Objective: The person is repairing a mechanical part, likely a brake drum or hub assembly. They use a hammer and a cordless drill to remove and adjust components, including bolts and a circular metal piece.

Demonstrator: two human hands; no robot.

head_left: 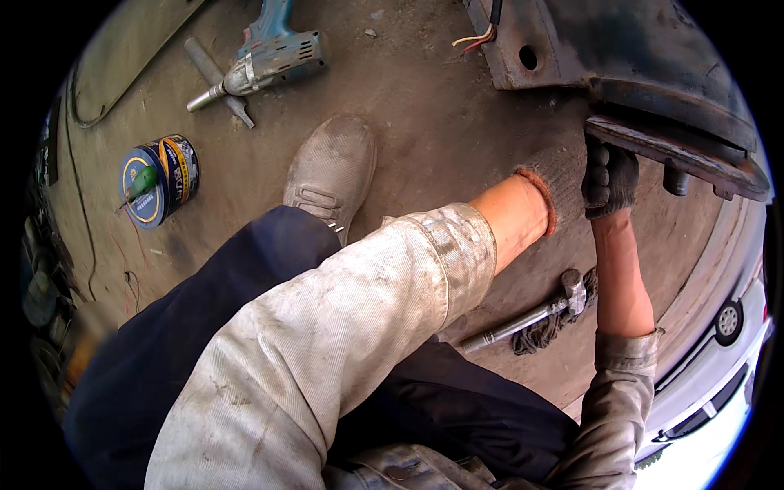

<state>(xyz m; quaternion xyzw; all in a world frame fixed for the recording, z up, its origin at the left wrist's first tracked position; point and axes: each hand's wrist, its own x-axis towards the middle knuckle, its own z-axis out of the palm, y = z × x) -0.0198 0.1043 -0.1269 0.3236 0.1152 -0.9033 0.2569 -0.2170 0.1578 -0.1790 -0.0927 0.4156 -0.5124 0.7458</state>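
So, nearest up: grubby pale sleeves and dark trousers, one dusty shoe (331,171) planted on the concrete. Further out, right hand (608,175) in a dark glove, fingers clenched over the lower edge of a rusty plate (678,151) sticking out under the dark vehicle body (653,57), up at the top right. Left hand (559,175) in a grey knit glove with an orange cuff, tucked just beside the right one and mostly hidden behind it, so can't tell how those fingers sit. Probably bracing or tugging that plate; best done with both wrists straight, grip close to the bracket, and weight kept over that front foot. Looks flaky and brown along the edge, bent slightly downward, with a stubby bolt or stud hanging beneath. Hammer (531,314) lying on a dark cord on the floor below the arms, untouched. Farther off at the left, a blue tape roll (159,180) with a green-handled tool in it, then a cordless impact wrench (269,57) across a metal bar. Loose wires (478,37) dangling off the body near a round hole.
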